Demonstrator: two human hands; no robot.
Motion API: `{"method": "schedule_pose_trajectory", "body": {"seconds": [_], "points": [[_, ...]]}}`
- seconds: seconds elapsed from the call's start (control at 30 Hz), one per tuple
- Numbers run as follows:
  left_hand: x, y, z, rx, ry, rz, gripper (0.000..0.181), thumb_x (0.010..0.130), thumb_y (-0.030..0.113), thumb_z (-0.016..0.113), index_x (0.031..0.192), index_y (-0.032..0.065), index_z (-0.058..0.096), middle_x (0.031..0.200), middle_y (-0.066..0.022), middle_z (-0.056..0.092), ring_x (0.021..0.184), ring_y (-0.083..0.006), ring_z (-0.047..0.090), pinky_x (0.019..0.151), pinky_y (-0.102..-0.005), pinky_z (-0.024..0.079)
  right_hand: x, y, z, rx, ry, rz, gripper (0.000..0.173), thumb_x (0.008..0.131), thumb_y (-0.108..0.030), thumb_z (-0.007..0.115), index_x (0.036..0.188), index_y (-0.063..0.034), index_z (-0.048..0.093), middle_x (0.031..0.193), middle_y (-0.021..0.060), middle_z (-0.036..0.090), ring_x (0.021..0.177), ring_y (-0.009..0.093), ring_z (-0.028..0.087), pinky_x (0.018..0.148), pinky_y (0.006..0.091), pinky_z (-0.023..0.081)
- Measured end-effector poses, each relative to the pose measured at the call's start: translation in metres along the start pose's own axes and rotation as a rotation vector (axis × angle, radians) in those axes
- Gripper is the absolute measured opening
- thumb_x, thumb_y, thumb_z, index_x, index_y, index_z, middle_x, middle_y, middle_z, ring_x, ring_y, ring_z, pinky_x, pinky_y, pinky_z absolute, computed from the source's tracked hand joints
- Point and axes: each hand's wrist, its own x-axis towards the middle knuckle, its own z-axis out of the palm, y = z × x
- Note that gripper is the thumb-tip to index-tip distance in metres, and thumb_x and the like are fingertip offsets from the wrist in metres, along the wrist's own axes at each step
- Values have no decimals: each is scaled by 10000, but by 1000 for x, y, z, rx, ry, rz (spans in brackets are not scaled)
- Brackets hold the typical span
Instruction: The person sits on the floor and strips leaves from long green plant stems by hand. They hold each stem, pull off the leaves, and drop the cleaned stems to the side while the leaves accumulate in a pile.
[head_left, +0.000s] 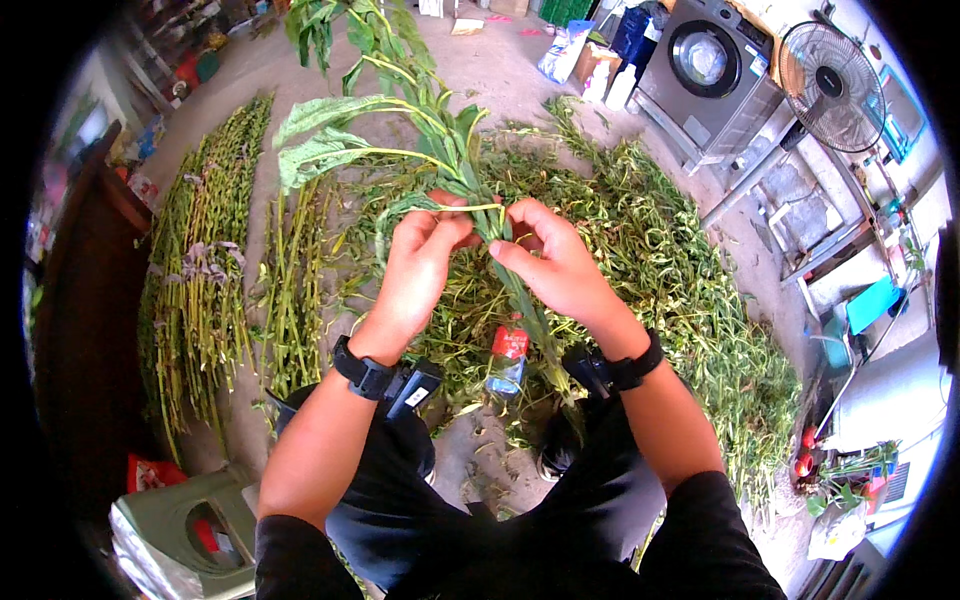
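A long leafy green plant stalk stands slantwise before me, its top leaning away and its lower end near my right knee. My left hand is closed on the stalk and the base of a leaf, fingertips partly hidden behind it. My right hand pinches the same stalk from the other side, thumb in front. Large wilted leaves droop to the left above my left hand. Beneath the hands lies a wide heap of stripped leaves. A red and blue packet lies on it, partly behind the stalk.
Bundles of bare stalks and a smaller row lie on the concrete floor at left. A washing machine and a standing fan are at upper right. A grey-green container is at lower left.
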Motion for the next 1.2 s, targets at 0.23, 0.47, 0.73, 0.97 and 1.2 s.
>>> {"method": "schedule_pose_trajectory", "body": {"seconds": [0.23,0.47,0.73,0.97,1.2], "points": [[3,-5,2,-10,-1,16,147,1014,127,591,1037,-9,644,1029,-63,705,909,-118,677,727,-275,603,11,-19,-1,-296,204,-335,133,870,-45,715,942,-4,611,890,109,624,844,232,626,740,350,504],[2,-5,4,43,46,6,212,994,171,657,1066,-25,620,1036,-70,688,899,-110,661,701,-266,594,8,-12,-4,-276,194,-293,114,882,-44,708,931,3,616,854,119,623,840,259,636,729,368,505],[3,-10,13,107,128,8,275,1017,200,626,1131,-44,572,1068,-96,664,903,-139,653,698,-286,589,6,-2,-13,-44,137,-104,102,888,-40,697,940,-6,616,953,108,612,871,247,625,754,353,503],[8,-14,1,170,115,-54,360,1002,152,640,1260,-44,483,1054,-81,673,914,-117,650,675,-277,591,1,-33,-13,-480,178,-577,100,877,6,697,920,-16,610,948,82,614,913,195,607,808,304,477],[4,-7,7,117,136,-38,527,1037,204,562,1449,-46,350,1153,-137,690,991,-175,668,751,-313,577,8,11,-69,-447,582,6,187,860,-151,750,795,-11,644,667,90,623,603,249,612,620,352,507]]}}
